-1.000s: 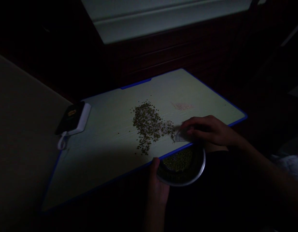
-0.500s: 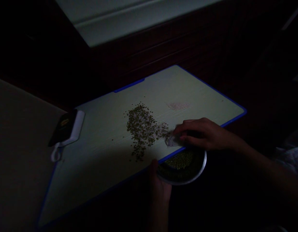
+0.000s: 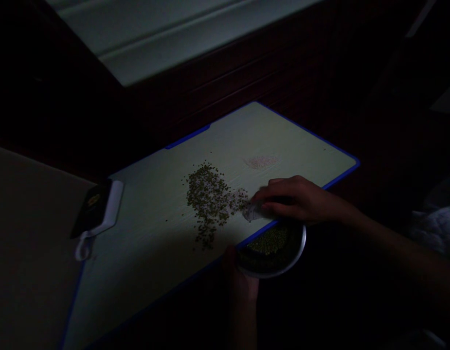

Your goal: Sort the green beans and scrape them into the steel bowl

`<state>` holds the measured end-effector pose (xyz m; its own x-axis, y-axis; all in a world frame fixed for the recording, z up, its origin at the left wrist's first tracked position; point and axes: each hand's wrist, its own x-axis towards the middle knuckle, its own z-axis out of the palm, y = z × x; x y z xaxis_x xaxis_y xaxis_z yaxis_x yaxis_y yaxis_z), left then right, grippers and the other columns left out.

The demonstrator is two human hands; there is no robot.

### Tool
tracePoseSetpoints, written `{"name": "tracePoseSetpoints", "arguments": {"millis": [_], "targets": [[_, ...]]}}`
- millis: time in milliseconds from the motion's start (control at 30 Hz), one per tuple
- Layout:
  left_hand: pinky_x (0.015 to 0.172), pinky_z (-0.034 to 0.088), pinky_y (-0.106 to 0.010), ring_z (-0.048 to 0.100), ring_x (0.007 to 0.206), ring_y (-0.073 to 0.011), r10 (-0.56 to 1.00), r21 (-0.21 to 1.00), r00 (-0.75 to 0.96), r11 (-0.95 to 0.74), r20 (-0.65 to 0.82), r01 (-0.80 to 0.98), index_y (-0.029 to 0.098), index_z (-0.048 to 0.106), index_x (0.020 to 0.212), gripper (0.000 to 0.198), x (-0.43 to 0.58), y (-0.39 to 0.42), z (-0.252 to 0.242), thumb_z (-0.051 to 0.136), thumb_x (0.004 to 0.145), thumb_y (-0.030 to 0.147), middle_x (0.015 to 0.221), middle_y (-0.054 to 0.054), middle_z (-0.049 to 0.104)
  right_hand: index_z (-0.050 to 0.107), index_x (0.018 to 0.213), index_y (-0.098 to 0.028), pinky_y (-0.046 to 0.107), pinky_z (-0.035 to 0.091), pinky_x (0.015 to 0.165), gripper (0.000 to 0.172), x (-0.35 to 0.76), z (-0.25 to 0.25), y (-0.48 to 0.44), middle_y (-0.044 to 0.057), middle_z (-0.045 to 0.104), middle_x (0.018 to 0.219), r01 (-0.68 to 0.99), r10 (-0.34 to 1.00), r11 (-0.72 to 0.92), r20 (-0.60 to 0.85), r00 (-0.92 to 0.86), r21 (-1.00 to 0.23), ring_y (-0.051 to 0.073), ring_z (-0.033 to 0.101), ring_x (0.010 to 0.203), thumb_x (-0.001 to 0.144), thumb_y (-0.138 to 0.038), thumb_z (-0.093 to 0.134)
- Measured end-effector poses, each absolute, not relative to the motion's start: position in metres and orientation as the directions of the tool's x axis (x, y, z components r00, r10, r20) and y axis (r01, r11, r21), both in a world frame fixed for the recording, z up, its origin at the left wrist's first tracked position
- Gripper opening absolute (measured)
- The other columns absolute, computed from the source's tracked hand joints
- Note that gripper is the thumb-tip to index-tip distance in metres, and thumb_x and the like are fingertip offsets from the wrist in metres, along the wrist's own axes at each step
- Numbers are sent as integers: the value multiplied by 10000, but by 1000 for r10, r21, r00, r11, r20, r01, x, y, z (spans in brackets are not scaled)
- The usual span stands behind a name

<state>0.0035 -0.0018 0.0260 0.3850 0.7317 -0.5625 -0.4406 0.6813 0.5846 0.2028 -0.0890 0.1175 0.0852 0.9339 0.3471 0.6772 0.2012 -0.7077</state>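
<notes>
A loose pile of small green beans [image 3: 208,199] lies on a pale table [image 3: 166,243] with a blue rim, in dim light. My right hand [image 3: 294,199] rests on the table just right of the pile, its fingers curled over a small whitish card or paper [image 3: 252,211] that touches the pile's right fringe. My left hand [image 3: 239,282] grips the rim of a round metal bowl [image 3: 297,250], held just under the table's near edge. The bowl holds more green beans [image 3: 270,241].
A dark phone on a white power bank [image 3: 100,206] with a looped white cable [image 3: 82,249] sits at the table's left edge. A faint pinkish patch [image 3: 261,161] marks the table behind my right hand. Dark furniture rises beyond the table; pale cloth [image 3: 438,223] lies far right.
My right hand has slid the whitish piece a little leftward, into the edge of the bean pile. The bowl stays under the table edge in my left hand. The view has shifted slightly.
</notes>
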Motion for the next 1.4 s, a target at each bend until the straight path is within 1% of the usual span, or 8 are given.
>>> {"name": "tracePoseSetpoints", "arguments": {"millis": [167, 300, 400, 533, 733, 933, 1167, 1400], "targets": [[1138, 394, -452, 609, 1248, -272, 728, 590, 340, 683, -595, -430, 230, 666, 1249, 466, 5, -1, 28, 583, 834, 425, 1167, -72, 753, 673, 1228, -212, 247, 479, 835, 259, 205, 117, -89, 35, 710, 1100, 656, 930, 227, 361, 74, -720, 127, 658, 964, 991, -267, 585], [1142, 388, -462, 598, 1262, -282, 728, 595, 379, 685, -571, -420, 228, 678, 1228, 470, 4, -1, 25, 600, 813, 435, 1174, -75, 750, 663, 1255, -209, 248, 478, 877, 278, 204, 116, -87, 32, 707, 1130, 671, 928, 222, 363, 76, -707, 126, 656, 1003, 1000, -276, 577], [1173, 340, -470, 577, 1287, -289, 747, 604, 385, 665, -543, -439, 214, 688, 1200, 455, 4, -1, 23, 629, 794, 410, 1188, -77, 745, 659, 1270, -217, 260, 477, 902, 285, 205, 116, -86, 33, 707, 1151, 666, 932, 237, 359, 49, -707, 132, 649, 1037, 1004, -267, 568], [1202, 259, -543, 522, 1339, -323, 724, 571, 371, 688, -582, -448, 203, 705, 1131, 416, 5, -1, 23, 643, 773, 405, 1213, -80, 734, 668, 1255, -205, 251, 483, 876, 280, 207, 117, -88, 41, 707, 1134, 643, 929, 258, 368, 41, -721, 130, 657, 1007, 993, -254, 581], [1179, 332, -461, 524, 1341, -292, 744, 586, 379, 667, -549, -460, 224, 690, 1182, 467, 6, -1, 25, 671, 763, 429, 1268, -58, 712, 663, 1271, -205, 254, 476, 916, 290, 205, 116, -88, 44, 704, 1161, 640, 930, 253, 364, 45, -725, 137, 649, 1054, 1004, -272, 572], [1128, 393, -517, 586, 1265, -341, 746, 623, 370, 666, -553, -411, 187, 714, 1142, 469, 4, -2, 22, 635, 769, 460, 1214, -102, 731, 673, 1265, -234, 292, 497, 901, 286, 205, 118, -88, 48, 713, 1147, 621, 936, 261, 352, 26, -739, 151, 660, 1022, 998, -271, 576], [1140, 372, -494, 574, 1279, -322, 700, 575, 397, 714, -594, -399, 207, 712, 1118, 434, 5, 0, 22, 589, 791, 466, 1120, -92, 762, 685, 1241, -212, 265, 490, 868, 275, 205, 119, -88, 55, 715, 1124, 610, 939, 269, 344, 6, -746, 140, 667, 994, 991, -268, 588], [1166, 328, -520, 566, 1293, -317, 693, 579, 368, 721, -620, -381, 205, 717, 1110, 445, 7, -1, 27, 581, 774, 464, 1166, -93, 747, 692, 1231, -201, 246, 493, 817, 283, 207, 118, -90, 54, 724, 1091, 529, 937, 282, 349, 28, -800, 137, 673, 945, 969, -272, 609]]}}
